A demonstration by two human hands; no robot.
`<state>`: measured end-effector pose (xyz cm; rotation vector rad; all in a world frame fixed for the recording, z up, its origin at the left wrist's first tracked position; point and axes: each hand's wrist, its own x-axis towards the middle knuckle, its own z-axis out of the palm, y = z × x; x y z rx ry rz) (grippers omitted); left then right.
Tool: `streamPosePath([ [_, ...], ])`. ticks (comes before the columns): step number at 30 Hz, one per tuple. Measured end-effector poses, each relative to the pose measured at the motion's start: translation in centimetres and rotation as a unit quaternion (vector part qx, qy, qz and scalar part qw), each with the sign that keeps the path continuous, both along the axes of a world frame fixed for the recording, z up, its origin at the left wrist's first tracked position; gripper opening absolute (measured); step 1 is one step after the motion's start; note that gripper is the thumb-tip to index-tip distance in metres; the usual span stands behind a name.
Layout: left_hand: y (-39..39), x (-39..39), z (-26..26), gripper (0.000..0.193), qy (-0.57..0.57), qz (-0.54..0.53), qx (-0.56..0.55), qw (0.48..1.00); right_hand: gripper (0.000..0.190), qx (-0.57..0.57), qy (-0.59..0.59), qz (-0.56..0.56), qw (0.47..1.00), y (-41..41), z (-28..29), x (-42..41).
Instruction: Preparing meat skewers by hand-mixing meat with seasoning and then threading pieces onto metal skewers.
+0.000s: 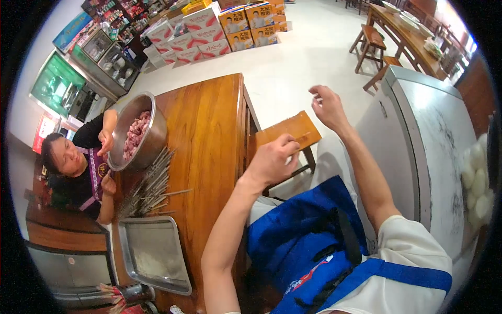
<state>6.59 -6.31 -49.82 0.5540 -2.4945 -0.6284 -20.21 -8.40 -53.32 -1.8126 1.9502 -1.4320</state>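
My left hand (274, 159) is raised with curled fingers over the right edge of the wooden table (204, 117), near a wooden stool (294, 127). Farther off, my right hand (327, 106) hangs in the air above the floor, fingers bent. Whether either hand holds something small cannot be told. On the table a large steel bowl (157, 133) holds pieces of raw meat (136, 133). Beside it lies a loose pile of thin grey skewers (155, 188). A rectangular steel tray (178, 243) lies nearer to me. A blue apron (306, 235) covers my lap.
Across the table a person in a purple apron (96, 168) has hands by the bowl. A metal cabinet (423, 137) stands close on my right. A container of red-tipped sticks (135, 292) is at lower left. Stacked cartons (208, 35) and another long table (404, 39) are farther back.
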Motion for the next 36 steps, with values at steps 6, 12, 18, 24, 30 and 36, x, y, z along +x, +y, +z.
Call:
streamPosePath([
  [6,1.1,3.5,0.0,0.018,0.091,0.049,0.138,0.985,0.028,-0.028,0.016,0.041,0.999,2.2,4.5,5.2],
  [12,-0.4,5.5,-3.4,0.019,0.194,0.077,0.3,0.931,0.029,-0.064,0.055,0.074,0.994,0.8,7.0,6.8],
  [18,-1.2,5.6,-3.5,0.023,0.265,0.082,0.324,0.904,0.028,-0.083,0.048,0.092,0.991,1.4,9.0,8.1],
  [24,-0.1,5.2,-3.9,0.02,0.245,0.134,0.249,0.928,0.027,-0.121,0.034,0.075,0.989,2.7,6.7,7.3],
  [30,-1.0,5.4,-3.3,0.028,0.28,0.139,0.235,0.921,0.03,-0.117,0.017,0.056,0.991,2.7,4.3,8.2],
  [36,-1.5,5.4,-2.9,0.033,0.335,0.125,0.25,0.9,0.034,-0.071,0.022,0.072,0.995,5.0,5.8,7.5],
])
